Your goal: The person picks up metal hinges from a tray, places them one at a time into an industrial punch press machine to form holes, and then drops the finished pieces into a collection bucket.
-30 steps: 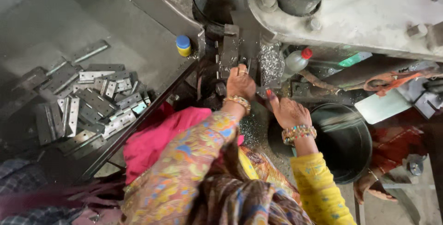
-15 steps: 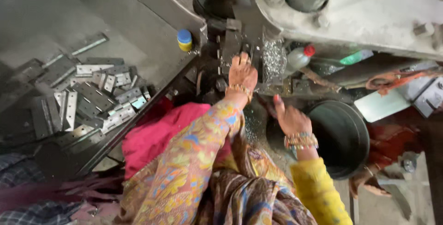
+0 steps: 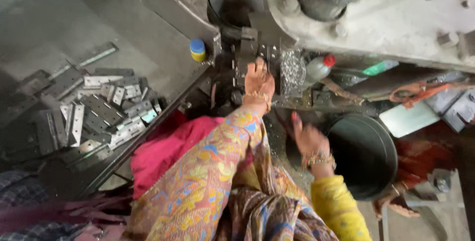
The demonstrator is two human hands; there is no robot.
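While the left hand (image 3: 259, 80) presses open-fingered on the dark press bed (image 3: 247, 55), a blue-capped yellow bottle (image 3: 197, 50) stands near. The right hand (image 3: 308, 137) hovers open, empty, beside a black bucket (image 3: 366, 154); metal hinges (image 3: 94, 112) lie well apart.

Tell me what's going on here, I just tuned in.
A person sits at a heavy metal press. Their left hand is up against the dark tooling under the press, apparently at a small metal part, though what the fingers hold is too small to tell. The right hand hangs open and blurred beside a black tub. A heap of flat punched metal plates lies in the tray on the left, with a blue-capped yellow bottle nearby.
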